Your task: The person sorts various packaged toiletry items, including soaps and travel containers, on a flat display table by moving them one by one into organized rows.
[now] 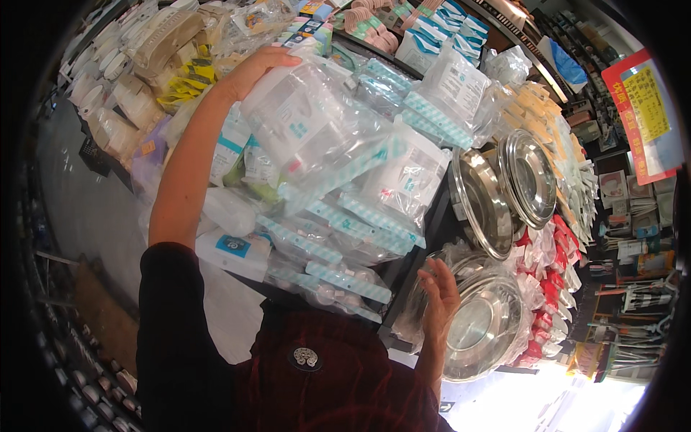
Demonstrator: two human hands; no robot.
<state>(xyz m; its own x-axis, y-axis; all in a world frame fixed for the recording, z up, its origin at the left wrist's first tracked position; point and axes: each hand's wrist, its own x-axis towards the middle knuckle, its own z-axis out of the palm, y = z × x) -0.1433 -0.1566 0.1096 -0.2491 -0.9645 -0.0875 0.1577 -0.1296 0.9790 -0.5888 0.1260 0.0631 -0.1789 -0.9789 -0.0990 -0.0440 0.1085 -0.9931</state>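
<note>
My left hand [258,69] grips the upper edge of a large clear plastic package [305,113]. The package has a white printed card inside and a pale teal checked strip along its lower edge. It tilts over other goods on the display. A similar package [407,173] lies to its right, above stacked flat packs [345,224] with checked header strips. My right hand [441,297] holds nothing, its fingers apart and slightly curled, beside plastic-wrapped round metal basins [475,335]. Whatever lies directly under the large package is hidden.
Steel basins [480,200] stand tilted at the right, near red-and-white packs [550,291]. A further checked-strip package [456,81] sits at the back. Pale bowls [94,97] and yellow-labelled packs [189,81] crowd the left. A red-framed sign [645,116] with writing hangs at the right.
</note>
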